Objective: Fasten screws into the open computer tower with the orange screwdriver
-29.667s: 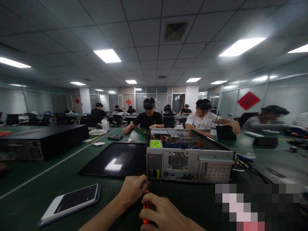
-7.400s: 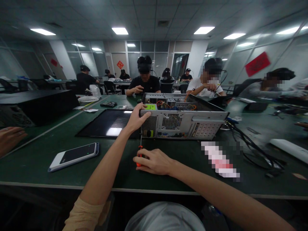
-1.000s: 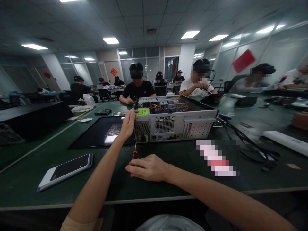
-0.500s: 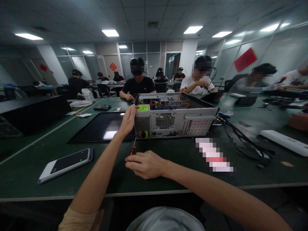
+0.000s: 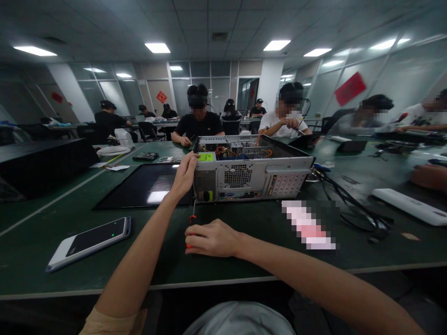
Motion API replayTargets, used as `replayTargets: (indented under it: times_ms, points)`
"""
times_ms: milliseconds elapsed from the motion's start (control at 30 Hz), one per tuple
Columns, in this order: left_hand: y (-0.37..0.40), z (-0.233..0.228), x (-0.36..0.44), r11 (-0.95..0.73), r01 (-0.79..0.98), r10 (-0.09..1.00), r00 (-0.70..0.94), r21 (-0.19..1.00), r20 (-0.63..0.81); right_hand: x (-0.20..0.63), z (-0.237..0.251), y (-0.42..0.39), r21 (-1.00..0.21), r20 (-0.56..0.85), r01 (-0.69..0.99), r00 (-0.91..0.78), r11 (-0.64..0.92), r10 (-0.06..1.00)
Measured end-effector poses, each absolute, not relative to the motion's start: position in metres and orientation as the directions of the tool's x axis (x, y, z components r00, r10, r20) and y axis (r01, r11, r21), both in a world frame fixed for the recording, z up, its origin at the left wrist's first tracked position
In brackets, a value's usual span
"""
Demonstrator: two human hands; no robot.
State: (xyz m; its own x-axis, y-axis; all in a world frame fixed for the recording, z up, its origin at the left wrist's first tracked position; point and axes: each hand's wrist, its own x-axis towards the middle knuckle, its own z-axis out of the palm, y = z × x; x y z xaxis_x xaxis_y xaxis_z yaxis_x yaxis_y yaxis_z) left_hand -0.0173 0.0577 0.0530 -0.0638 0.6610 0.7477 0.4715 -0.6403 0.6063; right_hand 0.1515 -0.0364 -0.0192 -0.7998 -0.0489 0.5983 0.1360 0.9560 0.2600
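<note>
Our right hand (image 5: 213, 238) has its fingers closed on the screwdriver (image 5: 191, 222), whose shaft points away from us at the computer case (image 5: 251, 179). Our left hand (image 5: 184, 174) grips the case's near left corner, just beyond the tip.

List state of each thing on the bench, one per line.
computer case: on its side, open on top, wires showing
side panel: off, flat on the table left of the case
screwdriver: in the right hand, tip toward the case
left hand: gripping the case's top left corner
phone: flat, screen dark
cables: loose on the table, right of the case
</note>
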Motion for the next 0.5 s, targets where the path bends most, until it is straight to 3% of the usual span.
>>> replayTargets:
  times_ms: [500]
  points:
    - [0.0557,0.054,-0.0167,-0.662,0.424,0.668,-0.041,0.619,0.743,0.1502,-0.0153,-0.0407,0.246,0.527,0.118,-0.849,0.962,-0.031]
